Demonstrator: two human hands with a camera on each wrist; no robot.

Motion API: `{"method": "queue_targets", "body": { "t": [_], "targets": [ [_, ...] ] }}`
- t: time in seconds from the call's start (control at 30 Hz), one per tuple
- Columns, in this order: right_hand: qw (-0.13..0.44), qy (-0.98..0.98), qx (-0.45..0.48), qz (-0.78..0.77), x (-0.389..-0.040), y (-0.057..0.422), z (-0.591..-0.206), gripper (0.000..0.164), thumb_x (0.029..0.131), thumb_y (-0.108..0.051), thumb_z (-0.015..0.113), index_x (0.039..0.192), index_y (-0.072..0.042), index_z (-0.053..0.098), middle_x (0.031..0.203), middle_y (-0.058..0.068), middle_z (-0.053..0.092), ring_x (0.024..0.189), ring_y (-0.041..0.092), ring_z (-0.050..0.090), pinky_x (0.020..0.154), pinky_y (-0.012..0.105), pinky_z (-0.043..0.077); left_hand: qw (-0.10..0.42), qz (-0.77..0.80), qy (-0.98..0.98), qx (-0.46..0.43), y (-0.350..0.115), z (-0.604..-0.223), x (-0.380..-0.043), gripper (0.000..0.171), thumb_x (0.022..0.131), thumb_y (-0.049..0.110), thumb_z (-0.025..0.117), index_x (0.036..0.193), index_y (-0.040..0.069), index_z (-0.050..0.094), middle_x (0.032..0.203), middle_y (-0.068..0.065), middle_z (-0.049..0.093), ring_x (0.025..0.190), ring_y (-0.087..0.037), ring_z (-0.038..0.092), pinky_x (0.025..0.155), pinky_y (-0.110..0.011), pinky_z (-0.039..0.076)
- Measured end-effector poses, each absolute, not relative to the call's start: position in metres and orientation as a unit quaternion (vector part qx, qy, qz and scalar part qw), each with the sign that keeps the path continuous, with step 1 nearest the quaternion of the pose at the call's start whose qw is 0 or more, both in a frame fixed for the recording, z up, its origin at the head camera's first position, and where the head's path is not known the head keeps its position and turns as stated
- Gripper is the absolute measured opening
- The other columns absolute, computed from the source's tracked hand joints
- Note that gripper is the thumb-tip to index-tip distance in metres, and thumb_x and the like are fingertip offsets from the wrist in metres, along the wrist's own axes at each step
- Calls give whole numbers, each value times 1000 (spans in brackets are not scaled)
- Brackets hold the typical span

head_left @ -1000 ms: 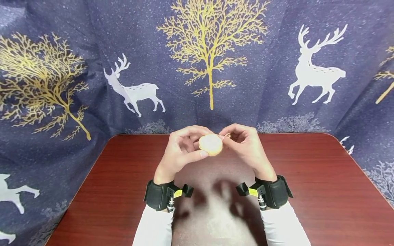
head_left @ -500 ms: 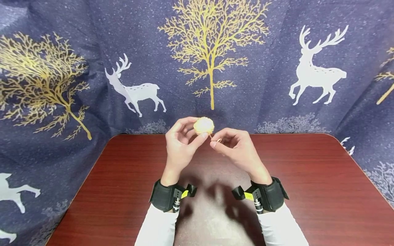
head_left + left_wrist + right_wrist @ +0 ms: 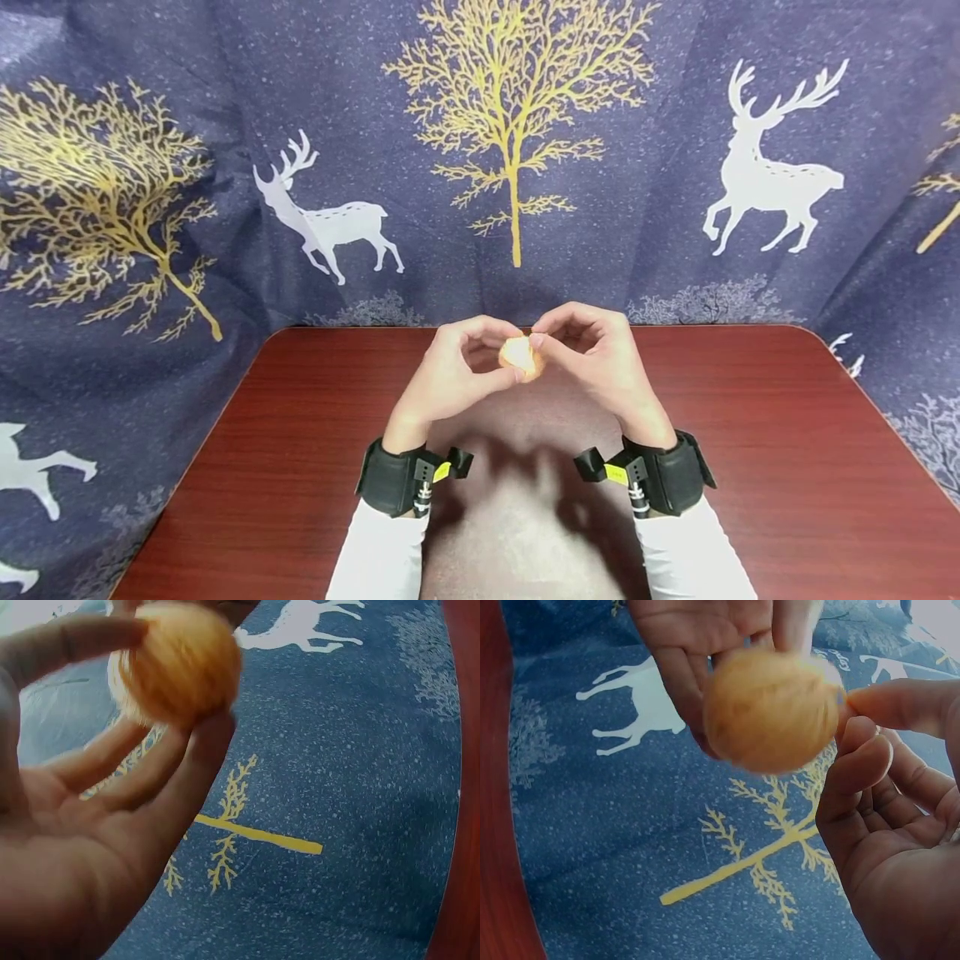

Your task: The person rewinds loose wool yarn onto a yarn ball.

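Observation:
A small yellow-orange yarn ball (image 3: 517, 354), overexposed in the head view, is held in the air above the table. My left hand (image 3: 442, 375) grips it between thumb and fingers. In the left wrist view the ball (image 3: 187, 667) shows wound strands, slightly blurred, with the fingers on opposite sides. My right hand (image 3: 600, 358) has thumb and index pinched at the ball's right edge. The right wrist view shows those fingertips right against the ball (image 3: 769, 712), the yarn end between them mostly hidden.
The reddish-brown table (image 3: 300, 467) spreads below both hands, with a pale glare and hand shadows in its middle. A dark blue curtain (image 3: 457, 275) printed with white deer and golden trees hangs behind and beside it. Black straps (image 3: 390, 479) circle both wrists.
The ball first rose up and left in my left hand, with a short strand stretched to my right fingers. Now it is lower again, turned, and right at the right fingertips.

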State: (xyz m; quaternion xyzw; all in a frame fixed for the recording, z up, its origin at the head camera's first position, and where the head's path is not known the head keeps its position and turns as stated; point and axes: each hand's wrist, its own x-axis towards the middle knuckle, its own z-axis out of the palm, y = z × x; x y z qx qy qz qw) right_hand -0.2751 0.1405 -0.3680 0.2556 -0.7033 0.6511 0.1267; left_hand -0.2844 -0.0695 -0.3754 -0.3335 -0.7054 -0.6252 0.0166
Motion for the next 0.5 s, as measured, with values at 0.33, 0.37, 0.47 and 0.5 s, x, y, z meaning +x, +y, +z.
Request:
{"method": "queue_targets", "body": {
  "t": [0.33,0.37,0.47,0.5],
  "targets": [
    [96,-704,266,652,-275,145,-367,8,89,4,72,97,4,71,87,6,71,70,16,65,61,25,56,-100,-700,-584,-399,-78,-375,-286,41,83,-7,76,119,-17,59,111,-21,70,104,-25,69,90,-41,59],
    [89,-702,271,653,-276,145,-367,8,90,4,71,98,5,71,88,6,71,70,16,64,61,26,57,-103,-708,-574,-398,-78,-375,-286,42,84,-5,76,119,-18,58,112,-19,70,105,-26,69,91,-40,59],
    [63,-695,278,661,-276,146,-368,8,93,3,69,100,6,70,91,7,71,71,13,65,63,26,57,-102,-722,-561,-392,-77,-375,-285,43,85,0,77,118,-19,57,111,-15,71,104,-25,69,90,-39,59],
    [54,-691,279,664,-276,147,-368,9,94,2,68,101,7,70,92,7,72,71,13,65,64,26,58,-99,-726,-557,-390,-77,-375,-285,43,85,0,76,118,-19,57,110,-14,71,104,-24,69,90,-38,59]
  ]
}}
